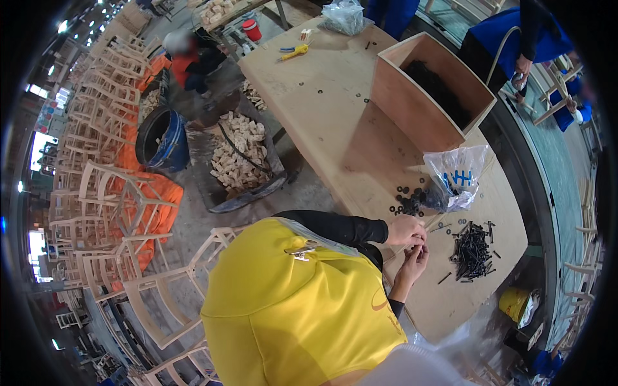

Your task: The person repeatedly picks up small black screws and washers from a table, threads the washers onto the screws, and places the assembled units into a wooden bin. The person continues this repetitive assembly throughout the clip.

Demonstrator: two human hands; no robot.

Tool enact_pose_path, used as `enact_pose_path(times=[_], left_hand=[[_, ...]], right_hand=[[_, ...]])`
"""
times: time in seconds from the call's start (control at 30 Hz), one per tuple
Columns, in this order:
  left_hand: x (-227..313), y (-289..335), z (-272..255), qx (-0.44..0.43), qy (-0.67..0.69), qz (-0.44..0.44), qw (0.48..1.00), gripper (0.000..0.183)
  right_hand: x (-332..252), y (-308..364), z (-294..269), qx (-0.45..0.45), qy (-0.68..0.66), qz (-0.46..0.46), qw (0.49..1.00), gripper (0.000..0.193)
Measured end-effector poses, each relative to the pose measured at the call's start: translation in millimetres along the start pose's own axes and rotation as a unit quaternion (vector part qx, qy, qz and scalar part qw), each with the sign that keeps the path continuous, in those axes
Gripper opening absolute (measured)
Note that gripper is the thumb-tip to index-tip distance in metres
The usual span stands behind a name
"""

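My left hand [405, 230] and my right hand [411, 266] meet over the near edge of the wooden table, fingertips pinched close together. Whatever lies between the fingers is too small and too covered to name. Just right of my hands is a heap of black bolts [474, 252], with a few loose ones around it. Beyond my left hand lie black washers [407, 203], some piled and some scattered. Beside them a clear plastic bag [458, 174] with blue print lies with its mouth toward the washers, dark pieces inside.
A tall-sided wooden box [412, 106] with dark contents stands on the table [322, 128]. Yellow-handled pliers [294, 53] lie at the far end. Left on the floor are a tub of wood blocks [238, 151], a blue barrel [170, 141] and stacked chair frames [96, 128]. Other people work nearby.
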State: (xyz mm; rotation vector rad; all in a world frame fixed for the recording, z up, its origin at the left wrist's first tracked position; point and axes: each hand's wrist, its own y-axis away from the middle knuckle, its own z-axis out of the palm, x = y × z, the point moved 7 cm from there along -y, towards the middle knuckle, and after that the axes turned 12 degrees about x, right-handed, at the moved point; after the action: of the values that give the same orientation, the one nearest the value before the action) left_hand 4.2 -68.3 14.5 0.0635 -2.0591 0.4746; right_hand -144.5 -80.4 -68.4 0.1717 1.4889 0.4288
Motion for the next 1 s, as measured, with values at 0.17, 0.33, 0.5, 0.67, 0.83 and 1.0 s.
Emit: enact_pose_path(times=[0.17,0.33,0.5,0.67,0.83,1.0], left_hand=[[2.9,-4.8,-7.0,-0.077,-0.020,0.015,0.997,0.020],[63.4,-105.3,-88.3,-0.043,-0.024,-0.010,0.999,0.017],[59.5,-224.2,-212.1,0.317,-0.107,0.124,0.934,0.013],[15.3,-188.4,-152.4,0.092,0.272,-0.109,0.952,0.024],[-7.3,-78.4,-40.8,-0.109,0.345,-0.322,0.875,0.021],[-13.0,-35.2,-18.0,-0.135,0.298,-0.345,0.880,0.017]], right_hand=[[-32.8,28.5,20.4,-0.010,-0.057,-0.094,0.994,0.044],[-12.8,2.5,-38.7,0.102,0.096,-0.068,0.988,0.041],[-43.8,-21.5,-65.7,0.242,0.326,-0.167,0.898,0.038],[-49.9,-20.6,-111.6,0.365,0.417,-0.219,0.803,0.043],[-45.3,-26.0,-140.6,0.426,0.465,-0.192,0.752,0.044],[-31.9,-40.7,-179.0,0.455,0.394,-0.166,0.781,0.036]])
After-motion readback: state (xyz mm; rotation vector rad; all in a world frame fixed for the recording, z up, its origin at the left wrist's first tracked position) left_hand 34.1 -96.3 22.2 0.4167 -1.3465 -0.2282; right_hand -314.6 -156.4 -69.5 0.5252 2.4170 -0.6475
